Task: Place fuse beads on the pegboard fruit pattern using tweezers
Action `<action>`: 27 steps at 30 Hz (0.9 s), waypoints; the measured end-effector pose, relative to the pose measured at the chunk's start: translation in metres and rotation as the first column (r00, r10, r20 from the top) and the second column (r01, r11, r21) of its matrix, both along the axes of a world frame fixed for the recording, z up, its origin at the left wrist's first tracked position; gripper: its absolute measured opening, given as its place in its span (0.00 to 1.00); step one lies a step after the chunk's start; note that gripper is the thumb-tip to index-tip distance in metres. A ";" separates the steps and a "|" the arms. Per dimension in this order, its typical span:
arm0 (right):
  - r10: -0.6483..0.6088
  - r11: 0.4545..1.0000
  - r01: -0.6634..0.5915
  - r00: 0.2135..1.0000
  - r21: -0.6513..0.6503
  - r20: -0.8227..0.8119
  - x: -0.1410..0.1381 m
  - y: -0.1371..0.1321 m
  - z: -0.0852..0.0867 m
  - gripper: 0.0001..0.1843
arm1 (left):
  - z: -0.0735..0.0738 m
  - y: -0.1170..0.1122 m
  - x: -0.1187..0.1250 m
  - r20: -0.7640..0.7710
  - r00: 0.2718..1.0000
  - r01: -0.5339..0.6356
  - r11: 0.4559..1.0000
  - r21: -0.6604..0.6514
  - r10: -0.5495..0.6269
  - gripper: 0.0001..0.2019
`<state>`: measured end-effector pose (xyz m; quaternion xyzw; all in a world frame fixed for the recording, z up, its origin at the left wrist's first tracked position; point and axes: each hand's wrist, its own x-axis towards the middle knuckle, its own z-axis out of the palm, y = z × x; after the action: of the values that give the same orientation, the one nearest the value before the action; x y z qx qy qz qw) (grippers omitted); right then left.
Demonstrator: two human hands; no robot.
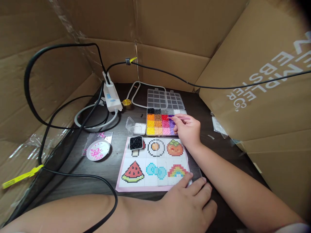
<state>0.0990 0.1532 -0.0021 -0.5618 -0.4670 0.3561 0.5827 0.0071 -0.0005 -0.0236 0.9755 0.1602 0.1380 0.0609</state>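
A pattern sheet (136,161) with pixel pictures of a watermelon, rainbow, strawberry and others lies on the dark table. A clear pegboard (194,166) lies over its right part. My left hand (188,202) rests flat on the sheet's near right corner, fingers spread. My right hand (188,129) reaches over the open bead box (159,124) of coloured beads and pinches pink tweezers (181,118) above the purple compartment. A small black-bead tray (136,142) sits on the sheet's top left.
A white dish of pink beads (98,150) sits at left on a pegboard. The box's clear lid (165,98), a small tub of white beads (138,127), a white power strip (111,95) and black cables (73,136) crowd the back. Cardboard walls (255,97) surround the table.
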 end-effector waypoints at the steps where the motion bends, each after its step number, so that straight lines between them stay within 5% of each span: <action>1: -0.003 1.000 0.003 1.000 -0.002 0.002 0.000 0.000 0.000 0.11 | 0.000 0.000 0.000 0.001 1.000 0.003 1.000 -0.005 -0.003 0.25; 17: -0.001 1.000 0.001 1.000 -0.014 -0.007 0.002 0.001 0.000 0.10 | 0.012 0.000 -0.001 -0.050 0.998 0.019 0.990 -0.137 -0.027 0.30; 27: -0.051 0.984 0.056 0.998 0.169 -0.037 0.011 -0.013 0.018 0.08 | 0.024 0.001 -0.005 -0.079 0.996 0.017 0.988 -0.156 -0.030 0.30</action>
<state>0.1102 0.1398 0.0164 -0.5166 -0.4708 0.3084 0.6453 0.0026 0.0010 0.0002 0.9744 0.1613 0.0846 0.1316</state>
